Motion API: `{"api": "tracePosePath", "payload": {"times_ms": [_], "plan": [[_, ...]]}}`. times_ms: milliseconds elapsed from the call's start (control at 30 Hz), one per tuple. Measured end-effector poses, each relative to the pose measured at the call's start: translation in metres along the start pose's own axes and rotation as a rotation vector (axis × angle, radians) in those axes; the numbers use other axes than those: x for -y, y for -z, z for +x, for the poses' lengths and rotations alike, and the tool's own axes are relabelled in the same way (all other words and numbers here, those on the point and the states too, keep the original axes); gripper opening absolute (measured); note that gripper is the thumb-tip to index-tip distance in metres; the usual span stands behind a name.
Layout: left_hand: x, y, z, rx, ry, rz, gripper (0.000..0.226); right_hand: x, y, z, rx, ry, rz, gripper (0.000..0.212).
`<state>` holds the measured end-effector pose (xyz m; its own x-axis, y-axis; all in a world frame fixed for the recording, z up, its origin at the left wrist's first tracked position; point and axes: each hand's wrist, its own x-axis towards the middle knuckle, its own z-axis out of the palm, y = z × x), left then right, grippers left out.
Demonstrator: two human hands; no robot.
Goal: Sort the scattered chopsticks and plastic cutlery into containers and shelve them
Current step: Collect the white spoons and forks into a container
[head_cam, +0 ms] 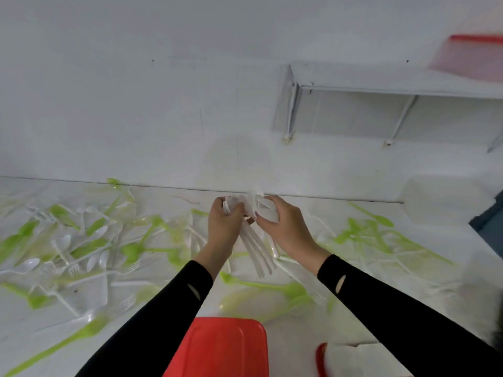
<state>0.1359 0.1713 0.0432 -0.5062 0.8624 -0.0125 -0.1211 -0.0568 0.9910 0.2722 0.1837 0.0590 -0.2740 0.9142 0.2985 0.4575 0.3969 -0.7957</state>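
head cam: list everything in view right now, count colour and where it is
white cutlery bundle: one bunch, white, held above the table, centre
scattered green cutlery: many, green, across the table left and right
scattered white cutlery: many, white, mixed in with the green, mostly left
red plastic piece: one, red, bottom centre, maybe a lid
red-rimmed container: one, red rim, bottom right, partly cut off
pale container: one, translucent white, right on the table
shelf: one, white, on the wall, upper right
box on shelf: one, red top, blurred, top right
table: one, white
left hand: grips the bundle
right hand: grips the bundle's top ends
sleeves: two, black
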Motion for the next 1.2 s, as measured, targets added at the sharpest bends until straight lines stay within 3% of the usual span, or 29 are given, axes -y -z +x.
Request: {"api": "tracePosePath", "payload": {"times_ms": [100,167,267,367,567,633,733,833,900,1033,1100,1200], "plan": [[0.006,-0.033,-0.015,0.057,0.058,-0.04,0.008,-0.016,0.039,-0.011,0.018,0.039,-0.085,0.034],[0.01,-0.057,-0.031,0.126,0.036,-0.018,0.016,-0.029,0.066,-0.018,0.1,0.055,-0.193,0.037],[0.015,-0.089,-0.048,0.203,-0.008,-0.049,0.027,-0.044,0.103,-0.023,0.077,0.087,-0.223,0.044],[0.017,-0.122,-0.06,0.295,-0.008,-0.097,0.045,-0.06,0.136,-0.031,0.085,0.107,-0.175,0.033],[0.038,-0.183,-0.081,0.394,-0.015,-0.119,0.035,-0.098,0.187,-0.042,0.103,0.005,-0.305,0.03],[0.044,-0.201,-0.085,0.349,0.05,-0.224,0.023,-0.112,0.201,-0.047,0.09,-0.066,-0.305,0.032],[0.055,-0.221,-0.085,0.278,0.193,-0.348,0.009,-0.132,0.222,-0.057,0.041,-0.162,-0.19,0.03],[0.066,-0.234,-0.088,0.295,0.293,-0.199,0.034,-0.146,0.233,-0.063,0.009,-0.227,-0.014,0.023],[0.07,-0.245,-0.096,0.368,0.349,-0.226,0.055,-0.154,0.234,-0.066,-0.025,-0.281,0.101,0.021],[0.067,-0.263,-0.101,0.552,0.247,-0.181,0.066,-0.155,0.229,-0.07,-0.035,-0.28,0.255,0.009],[0.067,-0.267,-0.103,0.572,0.241,-0.135,0.057,-0.155,0.223,-0.072,0.023,-0.262,0.256,0.004],[0.078,-0.266,-0.106,0.466,0.355,-0.155,0.026,-0.161,0.215,-0.076,0.063,-0.317,0.274,0.006]]}}
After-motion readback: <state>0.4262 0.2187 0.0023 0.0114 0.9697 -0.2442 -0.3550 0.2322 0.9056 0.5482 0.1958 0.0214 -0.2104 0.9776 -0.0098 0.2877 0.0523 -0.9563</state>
